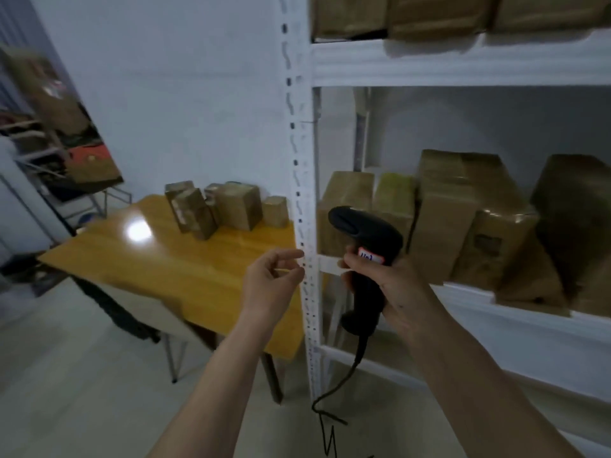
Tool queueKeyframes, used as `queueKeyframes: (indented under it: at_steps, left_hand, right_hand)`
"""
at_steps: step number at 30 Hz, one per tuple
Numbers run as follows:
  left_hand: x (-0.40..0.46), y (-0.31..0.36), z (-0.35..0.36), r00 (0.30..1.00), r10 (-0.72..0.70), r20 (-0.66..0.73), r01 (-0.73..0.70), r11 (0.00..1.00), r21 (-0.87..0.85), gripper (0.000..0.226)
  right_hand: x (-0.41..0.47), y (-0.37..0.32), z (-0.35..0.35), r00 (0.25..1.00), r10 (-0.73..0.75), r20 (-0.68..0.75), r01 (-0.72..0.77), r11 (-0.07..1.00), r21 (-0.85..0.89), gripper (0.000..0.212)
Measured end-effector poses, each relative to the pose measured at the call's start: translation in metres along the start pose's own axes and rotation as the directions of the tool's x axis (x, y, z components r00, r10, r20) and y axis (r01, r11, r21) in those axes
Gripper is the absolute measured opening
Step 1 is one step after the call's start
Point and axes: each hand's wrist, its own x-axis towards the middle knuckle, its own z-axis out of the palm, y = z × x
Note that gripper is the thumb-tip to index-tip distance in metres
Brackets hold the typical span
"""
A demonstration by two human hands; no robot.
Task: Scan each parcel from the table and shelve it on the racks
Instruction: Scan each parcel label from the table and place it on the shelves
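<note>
White walls and a pale floor were seen around a yellow wooden table (158, 259), on whose far end a cluster of brown cardboard parcels (228, 208) was stood, close to the upright post of a white metal rack (302, 193). More brown parcels (463, 219) were ranged along the rack's middle shelf, several of them tilted against one another, and others (429, 14) were lined up on the shelf above. A black handheld barcode scanner (363, 256) was gripped by the handle in the right hand (393, 289), head up and pointed leftward (a small red-edged label was stuck on its body), with its cable (334, 391) hung down toward the floor. The left hand (271, 282) was held in the air just in front of the rack post, fingers loosely curled, with nothing held in it. A cluttered frame with blurred items was visible at far left.
</note>
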Motion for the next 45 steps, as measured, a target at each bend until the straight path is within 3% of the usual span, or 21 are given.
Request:
queueKeyframes:
  at_steps: [9, 22, 37, 45]
  left_hand:
    - [0.029, -0.049, -0.128, 0.995, -0.094, -0.036, 0.096, 0.993, 0.069, 0.018]
    - [0.084, -0.089, -0.223, 0.989, -0.140, -0.053, 0.145, 0.983, 0.113, 0.018]
    - [0.287, -0.133, -0.264, 0.974, -0.223, 0.050, 0.208, 0.956, 0.208, 0.014]
    - [0.375, -0.161, -0.290, 0.950, -0.311, 0.040, 0.287, 0.915, 0.283, 0.013]
  right_hand:
    - [0.026, 0.075, 0.108, 0.995, 0.093, -0.047, -0.094, 0.995, -0.027, 0.009]
    - [0.094, 0.117, 0.205, 0.989, 0.147, 0.026, -0.145, 0.988, -0.046, 0.007]
    - [0.264, 0.155, 0.286, 0.976, 0.220, -0.001, -0.220, 0.976, -0.007, 0.005]
    - [0.351, 0.176, 0.327, 0.947, 0.321, -0.002, -0.321, 0.947, -0.007, 0.006]
